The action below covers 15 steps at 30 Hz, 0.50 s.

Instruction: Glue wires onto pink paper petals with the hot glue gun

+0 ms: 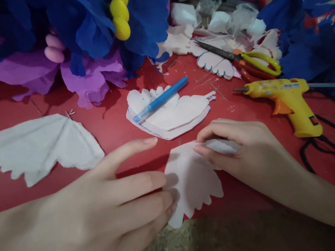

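My right hand (229,144) pinches the upper edge of a white scalloped paper wing (192,170) between thumb and fingertips. The wing's lower tip reaches past the table's front edge. My left hand (117,201) is spread, thumb apart, its fingertips against the wing's left side. To the left lies a second white wing shape (42,142) with dark ribs and crossed wires at its top. Behind my hands, a blue marker (161,100) rests across a stack of white paper cutouts (181,117).
A yellow glue gun (291,100) with a black cord lies at the right. Scissors (256,63) rest behind it, near more cutouts. Large blue paper petals (147,20) and purple ones (87,78) crowd the back left of the red table (139,154).
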Motion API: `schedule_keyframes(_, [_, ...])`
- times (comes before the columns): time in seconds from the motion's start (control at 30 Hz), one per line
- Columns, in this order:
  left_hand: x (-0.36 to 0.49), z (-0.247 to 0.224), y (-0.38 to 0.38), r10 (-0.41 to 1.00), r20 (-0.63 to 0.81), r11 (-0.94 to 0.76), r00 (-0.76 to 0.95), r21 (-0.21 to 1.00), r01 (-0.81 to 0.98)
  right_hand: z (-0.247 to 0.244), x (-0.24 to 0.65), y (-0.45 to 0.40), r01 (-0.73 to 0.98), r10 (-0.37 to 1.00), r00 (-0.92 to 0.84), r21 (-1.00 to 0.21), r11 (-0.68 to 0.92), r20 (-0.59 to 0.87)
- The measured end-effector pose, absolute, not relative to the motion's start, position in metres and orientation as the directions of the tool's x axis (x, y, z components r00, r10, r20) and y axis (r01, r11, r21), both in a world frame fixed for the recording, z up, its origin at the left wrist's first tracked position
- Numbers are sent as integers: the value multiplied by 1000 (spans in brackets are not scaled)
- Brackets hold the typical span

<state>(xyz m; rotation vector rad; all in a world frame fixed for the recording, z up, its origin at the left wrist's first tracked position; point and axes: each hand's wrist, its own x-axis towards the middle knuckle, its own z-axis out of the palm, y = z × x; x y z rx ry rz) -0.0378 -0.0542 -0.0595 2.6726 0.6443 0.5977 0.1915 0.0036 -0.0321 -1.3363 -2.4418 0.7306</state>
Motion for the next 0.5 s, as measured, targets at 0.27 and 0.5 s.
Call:
schedule_keyframes(0.27, [-36, -57, -51, 419, 265, -880, 869, 356, 315, -32, 191, 4, 714, 837, -547, -523, 465, -2])
schedule_keyframes(0.5, [-35, -57, -51, 404, 236, -885, 884, 345, 312, -34, 192, 3, 682, 814, -574, -502, 532, 83])
